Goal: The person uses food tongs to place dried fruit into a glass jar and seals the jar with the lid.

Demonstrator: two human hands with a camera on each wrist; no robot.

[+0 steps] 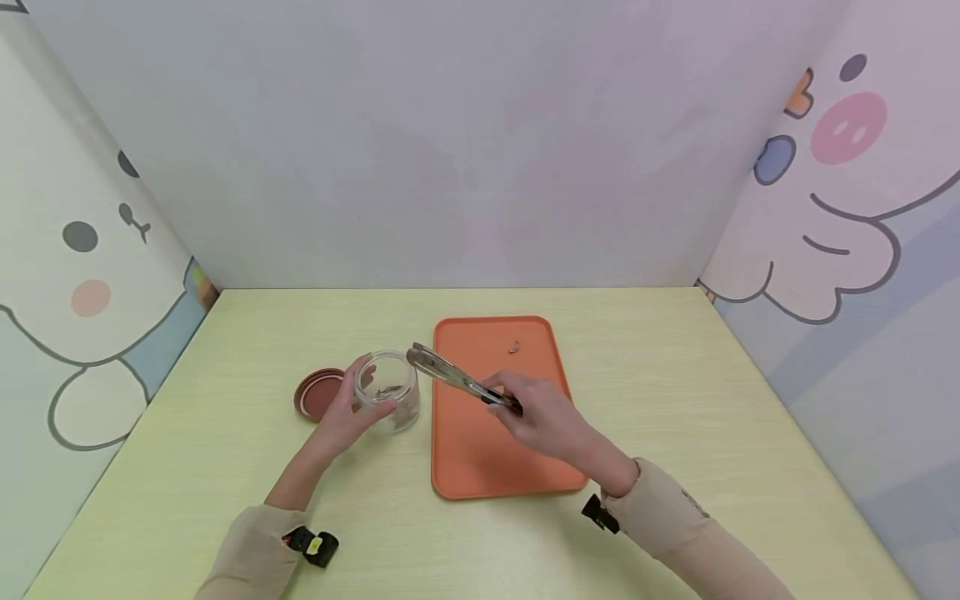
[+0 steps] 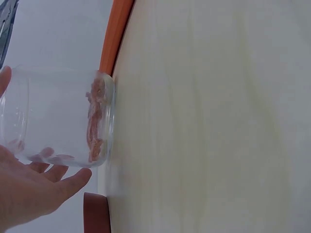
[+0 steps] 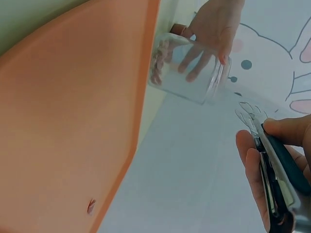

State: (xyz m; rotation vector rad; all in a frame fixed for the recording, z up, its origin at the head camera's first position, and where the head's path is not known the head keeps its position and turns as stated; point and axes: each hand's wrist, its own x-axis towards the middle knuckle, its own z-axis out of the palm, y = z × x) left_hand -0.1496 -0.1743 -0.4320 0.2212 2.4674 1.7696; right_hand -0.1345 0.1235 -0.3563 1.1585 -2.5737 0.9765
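Note:
A clear glass jar (image 1: 406,410) stands lidless on the table, left of the orange tray (image 1: 468,458). My left hand (image 1: 347,423) grips it, thumb and fingers curled around its sides. Small reddish-brown pieces (image 2: 95,121) lie at the bottom of the jar in the left wrist view. My right hand (image 1: 542,414) holds metal tongs (image 1: 452,374) with dark grips over the tray; their tips reach left to the jar's rim. Nothing shows between the tips in the right wrist view (image 3: 249,114). One small reddish piece (image 1: 514,347) lies near the tray's far end.
A round dark-red lid (image 1: 318,394) lies on the table left of the jar, partly covered by my left hand. The pale wooden table (image 1: 652,367) meets a plain wall (image 1: 465,167) at the back. Panels with cartoon animals stand at both sides.

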